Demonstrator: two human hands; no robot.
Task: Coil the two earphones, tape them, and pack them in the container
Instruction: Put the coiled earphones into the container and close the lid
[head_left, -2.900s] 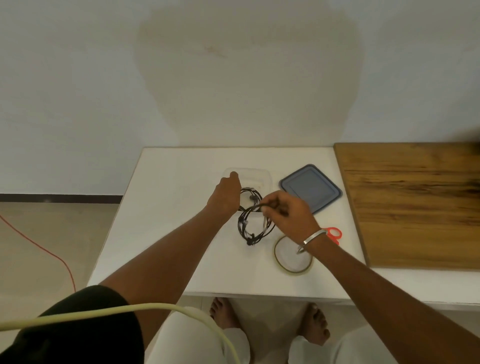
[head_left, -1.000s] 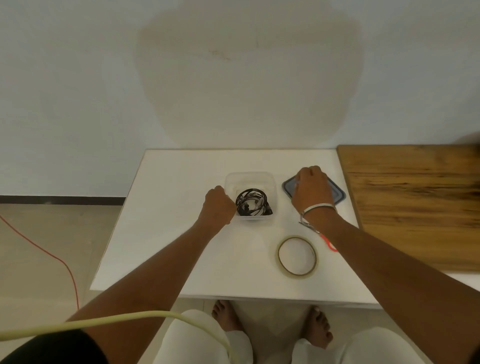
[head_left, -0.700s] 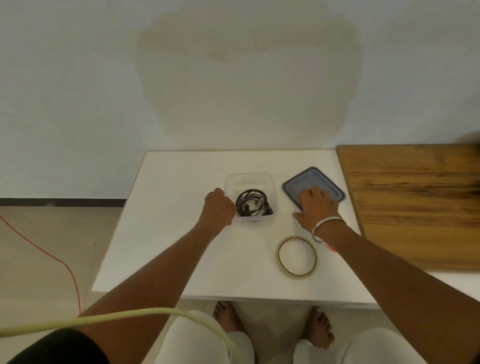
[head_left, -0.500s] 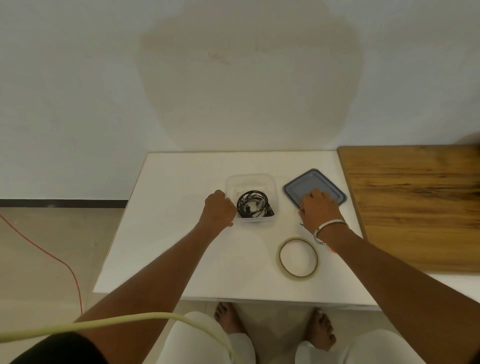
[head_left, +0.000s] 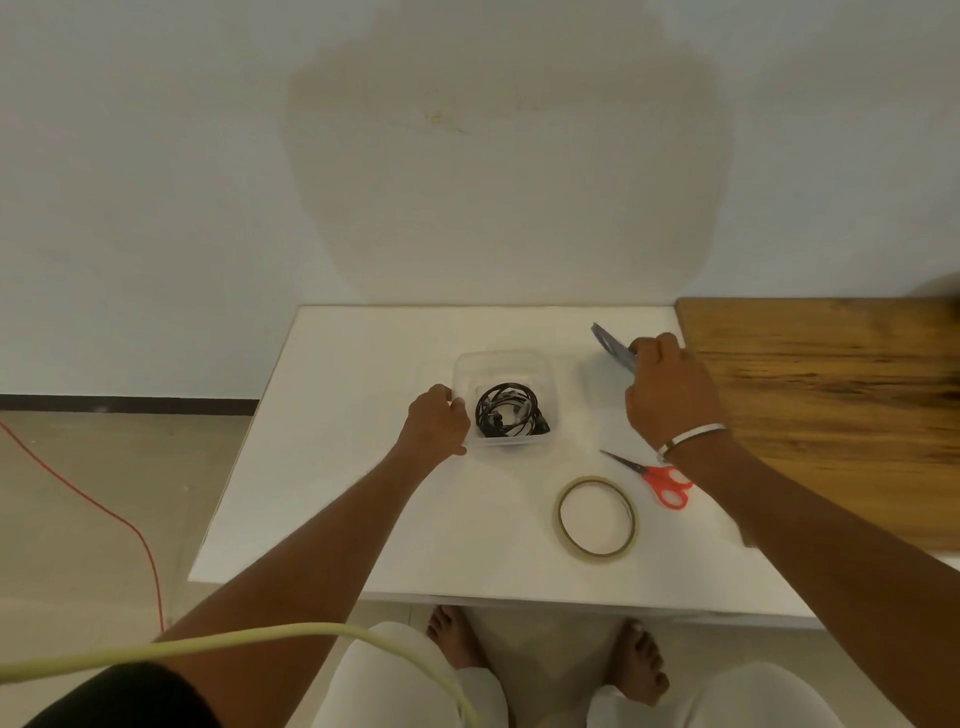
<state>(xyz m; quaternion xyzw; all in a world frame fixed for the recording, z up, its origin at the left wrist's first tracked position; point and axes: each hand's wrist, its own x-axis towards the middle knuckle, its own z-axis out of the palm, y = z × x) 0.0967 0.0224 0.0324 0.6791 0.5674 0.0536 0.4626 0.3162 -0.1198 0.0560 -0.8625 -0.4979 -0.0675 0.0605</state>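
A person stands at a white table (head_left: 332, 467), both arms reaching over it. The left hand (head_left: 436, 423) rests against the left wall of a clear plastic container (head_left: 545, 374), fingers curled around its near-left corner. Inside the container lie the coiled black earphones (head_left: 509, 415), bunched toward its near side. The right hand (head_left: 667, 389) grips a grey-blue lid (head_left: 613, 345) by its near edge, fingers curled round it — the lid is tilted up off the table, to the right of the container and apart from it. A pale bangle (head_left: 691, 434) circles the right wrist. Near the table's front edge lies a roll of clear tape (head_left: 597, 517), flat on its side; just beside it, to the right, are scissors with red handles (head_left: 649, 475), partly hidden under the right forearm. A wooden board (head_left: 831, 405) covers the surface to the right of the white table — its far edge blurred. On the floor at left runs a thin orange cable (head_left: 104, 512).
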